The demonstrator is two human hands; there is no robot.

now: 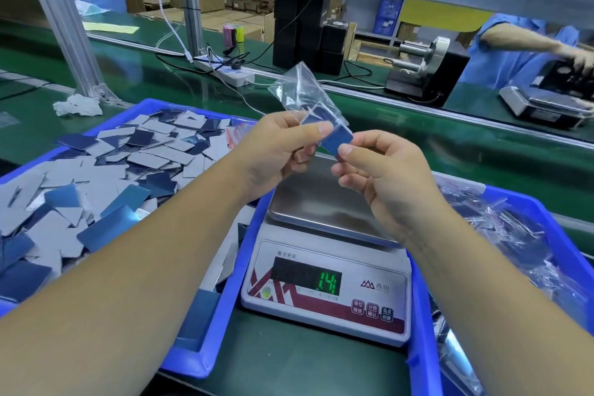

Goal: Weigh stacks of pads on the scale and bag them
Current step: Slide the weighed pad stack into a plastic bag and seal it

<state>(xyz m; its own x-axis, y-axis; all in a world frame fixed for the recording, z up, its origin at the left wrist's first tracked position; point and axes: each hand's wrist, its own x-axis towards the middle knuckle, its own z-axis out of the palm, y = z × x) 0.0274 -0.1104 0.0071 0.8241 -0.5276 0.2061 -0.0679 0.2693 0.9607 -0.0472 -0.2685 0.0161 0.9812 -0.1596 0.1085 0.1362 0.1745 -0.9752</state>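
Above the scale [324, 267] my left hand [276, 148] pinches the mouth of a small clear plastic bag [302, 90]. My right hand [382, 177] pinches a small stack of blue pads [336, 138], whose far end sits inside the bag's opening. The steel weighing pan [321, 202] is bare, and the green display reads 1.4. To the left, a blue tray [205, 325] holds a heap of loose blue and grey pads [106, 177].
A second blue tray [421, 315] at the right holds filled clear bags [501, 235]. A green conveyor belt [418, 145] runs behind. Across it, another person in blue [514, 45] works at a second scale [543, 103]; a label dispenser [427, 71] and power strip [225, 71] stand there.
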